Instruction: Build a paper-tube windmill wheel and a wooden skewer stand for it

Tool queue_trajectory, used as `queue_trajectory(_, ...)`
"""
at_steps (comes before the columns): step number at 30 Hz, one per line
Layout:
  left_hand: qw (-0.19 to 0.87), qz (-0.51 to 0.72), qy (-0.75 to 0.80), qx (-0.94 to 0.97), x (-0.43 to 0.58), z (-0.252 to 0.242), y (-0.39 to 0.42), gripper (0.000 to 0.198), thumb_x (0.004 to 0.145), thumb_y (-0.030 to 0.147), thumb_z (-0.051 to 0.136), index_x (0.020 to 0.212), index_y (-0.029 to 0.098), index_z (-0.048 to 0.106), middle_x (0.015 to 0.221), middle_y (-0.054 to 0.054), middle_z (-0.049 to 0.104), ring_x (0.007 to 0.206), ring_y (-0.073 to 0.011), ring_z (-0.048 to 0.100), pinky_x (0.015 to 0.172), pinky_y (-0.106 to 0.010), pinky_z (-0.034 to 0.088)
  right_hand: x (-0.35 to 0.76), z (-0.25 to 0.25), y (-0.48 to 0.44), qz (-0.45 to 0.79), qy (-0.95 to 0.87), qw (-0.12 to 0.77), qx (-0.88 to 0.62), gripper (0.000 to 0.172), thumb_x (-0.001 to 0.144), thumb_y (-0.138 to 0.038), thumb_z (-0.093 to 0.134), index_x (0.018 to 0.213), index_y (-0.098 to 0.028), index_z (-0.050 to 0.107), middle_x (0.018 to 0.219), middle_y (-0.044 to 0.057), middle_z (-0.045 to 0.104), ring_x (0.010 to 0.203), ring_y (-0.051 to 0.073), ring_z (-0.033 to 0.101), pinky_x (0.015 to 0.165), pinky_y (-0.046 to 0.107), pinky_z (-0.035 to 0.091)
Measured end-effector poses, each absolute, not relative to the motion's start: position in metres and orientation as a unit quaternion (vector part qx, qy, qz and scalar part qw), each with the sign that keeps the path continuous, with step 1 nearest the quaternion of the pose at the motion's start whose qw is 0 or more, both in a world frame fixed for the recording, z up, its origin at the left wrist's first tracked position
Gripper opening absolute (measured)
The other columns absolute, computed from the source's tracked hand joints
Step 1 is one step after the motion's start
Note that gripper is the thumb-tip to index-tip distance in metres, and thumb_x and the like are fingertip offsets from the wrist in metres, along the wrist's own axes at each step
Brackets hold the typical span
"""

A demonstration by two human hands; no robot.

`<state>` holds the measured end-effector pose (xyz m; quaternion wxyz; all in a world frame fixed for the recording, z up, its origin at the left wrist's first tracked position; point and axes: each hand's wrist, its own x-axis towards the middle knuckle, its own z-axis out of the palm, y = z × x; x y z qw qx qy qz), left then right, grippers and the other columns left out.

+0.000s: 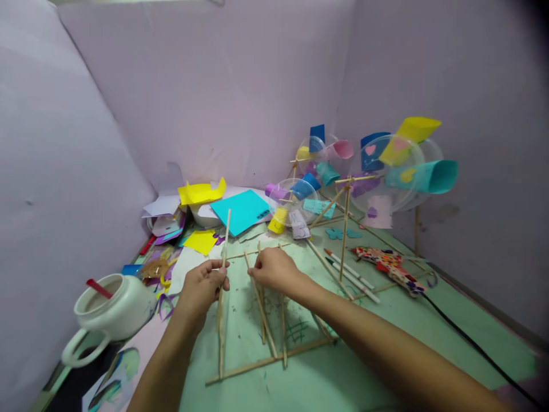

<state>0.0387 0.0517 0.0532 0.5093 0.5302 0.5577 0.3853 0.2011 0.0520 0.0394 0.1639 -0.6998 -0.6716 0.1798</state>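
My left hand [203,288] is closed in a pinch on a thin wooden stick [223,260] that rises upright from a stick frame [266,343] lying on the green table [386,355]. My right hand [274,269] is closed, its fingertips pinching the top of a slanted stick [259,303] of the same frame. The two hands sit close together above the frame's upper end. Several sticks run down from the hands to a base stick near the table's front.
A white jar [114,312] with a red stick in it lies at the left. Coloured paper sheets [242,210] lie at the back. Stick-and-cup pinwheel models [369,171] stand at the right. A patterned glue gun [390,266] with a black cable and marker pens [351,274] lie nearby.
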Motion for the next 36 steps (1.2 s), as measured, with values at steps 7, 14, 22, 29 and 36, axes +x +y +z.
queue_trajectory(7, 0.491, 0.410, 0.544, 0.542, 0.031, 0.057, 0.054, 0.036, 0.055, 0.035, 0.059, 0.083, 0.012, 0.061, 0.049, 0.003, 0.052, 0.042, -0.0076, 0.038, 0.045, -0.020, 0.027, 0.175, 0.032, 0.078, 0.151, -0.652, 0.110, -0.735, 0.034, 0.062, -0.027, 0.067, 0.093, -0.012, 0.071, 0.098, 0.021, 0.068, 0.093, 0.033, 0.064, 0.072, 0.037, 0.049)
queue_trajectory(14, 0.491, 0.424, 0.518, 0.558, 0.028, 0.060, 0.054, 0.033, 0.058, 0.041, 0.060, 0.076, 0.013, 0.059, 0.049, 0.003, 0.053, 0.041, -0.0069, 0.037, 0.044, -0.020, 0.026, 0.188, 0.045, 0.082, 0.230, -0.655, 0.154, -0.703, 0.013, 0.064, -0.022, 0.064, 0.072, -0.015, 0.070, 0.074, 0.015, 0.071, 0.072, 0.025, 0.067, 0.056, 0.028, 0.048)
queue_trajectory(22, 0.371, 0.429, 0.452, 0.688, 0.039, 0.057, 0.044, 0.019, 0.072, 0.035, 0.056, 0.068, 0.016, 0.057, 0.056, 0.003, 0.054, 0.049, -0.0099, 0.048, 0.052, -0.024, 0.039, 0.254, 0.101, 0.045, 0.243, -0.666, 0.450, -0.543, 0.025, 0.081, -0.036, 0.055, 0.067, -0.016, 0.061, 0.057, 0.003, 0.060, 0.048, 0.011, 0.056, 0.045, 0.022, 0.041)
queue_trajectory(29, 0.235, 0.362, 0.418, 0.799, 0.055, 0.031, 0.037, 0.009, 0.081, 0.023, 0.047, 0.083, 0.019, 0.055, 0.076, -0.001, 0.061, 0.068, -0.0136, 0.057, 0.067, -0.026, 0.043, 0.254, 0.091, 0.021, 0.129, -0.686, 0.506, -0.507, 0.017, 0.081, -0.028, 0.056, 0.070, -0.016, 0.062, 0.059, -0.001, 0.056, 0.054, 0.009, 0.048, 0.053, 0.023, 0.036)
queue_trajectory(36, 0.179, 0.366, 0.429, 0.806, 0.049, 0.030, 0.040, 0.010, 0.081, 0.025, 0.047, 0.081, 0.019, 0.055, 0.074, 0.000, 0.062, 0.067, -0.0140, 0.057, 0.065, -0.026, 0.042, 0.249, 0.094, 0.029, 0.121, -0.755, 0.454, -0.457, 0.013, 0.077, -0.018, 0.055, 0.067, -0.013, 0.061, 0.057, -0.002, 0.052, 0.053, 0.008, 0.043, 0.053, 0.021, 0.033)
